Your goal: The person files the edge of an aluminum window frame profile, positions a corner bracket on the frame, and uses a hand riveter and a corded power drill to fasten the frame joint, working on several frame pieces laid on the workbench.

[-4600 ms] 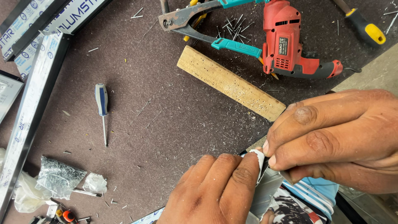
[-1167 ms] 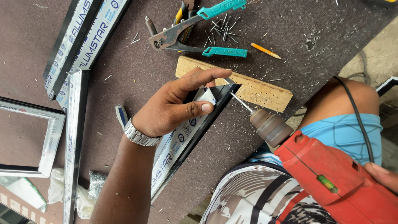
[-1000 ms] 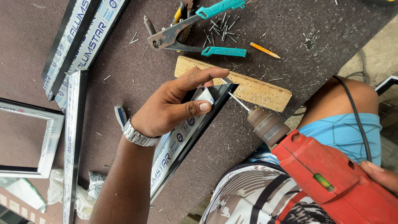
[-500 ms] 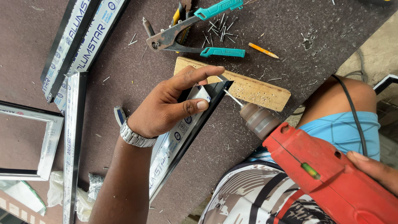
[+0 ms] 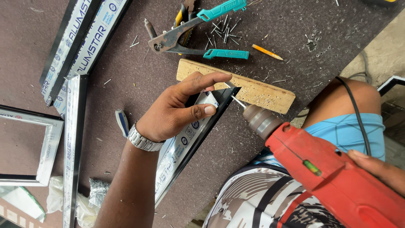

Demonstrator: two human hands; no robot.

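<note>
Our left hand (image 5: 177, 107) pins the metal strip (image 5: 190, 143) against the wood block (image 5: 253, 88) on the worktop (image 5: 126, 84) — our right hand (image 5: 379, 169) grips the red drill (image 5: 337, 177), its bit touching the strip's tip — no hole showing yet.

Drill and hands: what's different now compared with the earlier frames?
The red drill left the table and is now in the right hand, its bit brought to the end of the aluminium profile. The left hand took hold of that profile. Wooden block and riveter stayed on the table.
</note>
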